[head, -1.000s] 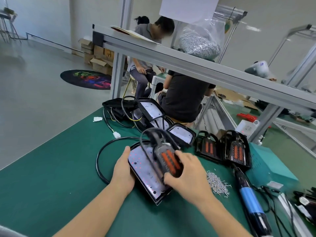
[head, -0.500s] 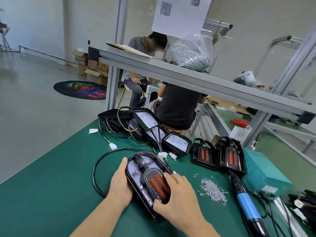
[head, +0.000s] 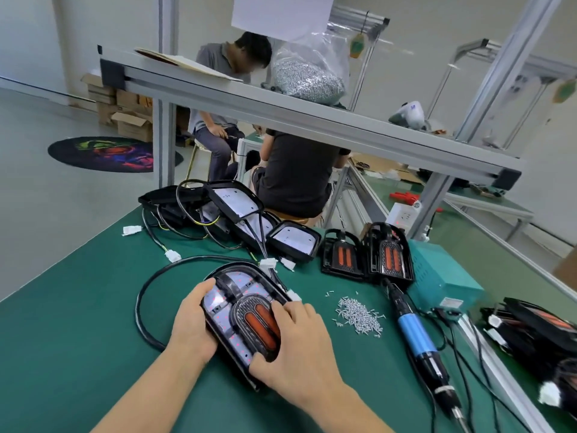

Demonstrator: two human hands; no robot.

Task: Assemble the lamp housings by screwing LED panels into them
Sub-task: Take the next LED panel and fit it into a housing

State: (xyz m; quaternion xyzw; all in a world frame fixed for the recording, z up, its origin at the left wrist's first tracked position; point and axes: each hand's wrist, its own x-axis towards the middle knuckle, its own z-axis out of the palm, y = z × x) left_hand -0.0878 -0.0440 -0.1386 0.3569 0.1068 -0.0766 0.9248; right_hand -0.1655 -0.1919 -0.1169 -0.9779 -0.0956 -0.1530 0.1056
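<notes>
Housing (head: 231,310) between left hand (head: 190,323), right hand (head: 296,348)

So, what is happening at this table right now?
A person is fitting a lamp housing on the green table. The left hand grips its left edge, and the right hand presses the orange insert into it. The screws and the blue screwdriver lie untouched to the right.

We see bright, even overhead light with only soft shadows under the hands. Straight aluminium rails (head: 312,123) bow from wide-angle distortion, and far corners beyond the grip look slightly soft.
</notes>
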